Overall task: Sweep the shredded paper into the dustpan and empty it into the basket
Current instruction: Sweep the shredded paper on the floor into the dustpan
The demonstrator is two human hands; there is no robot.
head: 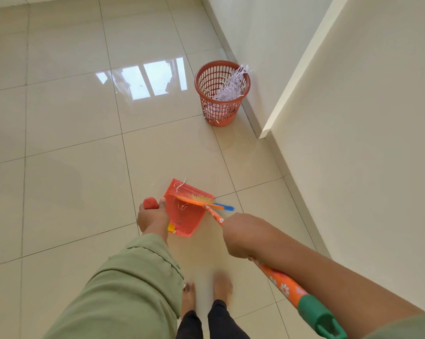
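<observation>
Head view, hands: left hand (152,216) grips the dustpan (185,216) handle; right hand (240,237) wraps the broom (275,282) stick.
Shredded paper (231,88): mostly in the basket (221,94) at 1 o'clock; few wisps in dustpan.
Handling: featherlight, drifts; carry pan level by handle.

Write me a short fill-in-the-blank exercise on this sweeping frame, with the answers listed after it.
1. The left hand holds the dustpan by its ____.
2. The right hand grips the handle of the ____, whose bristles lie over the dustpan.
3. The basket near the wall already holds shredded ____.
4. The basket stands on the tiled ____.

Answers: handle; broom; paper; floor
</observation>
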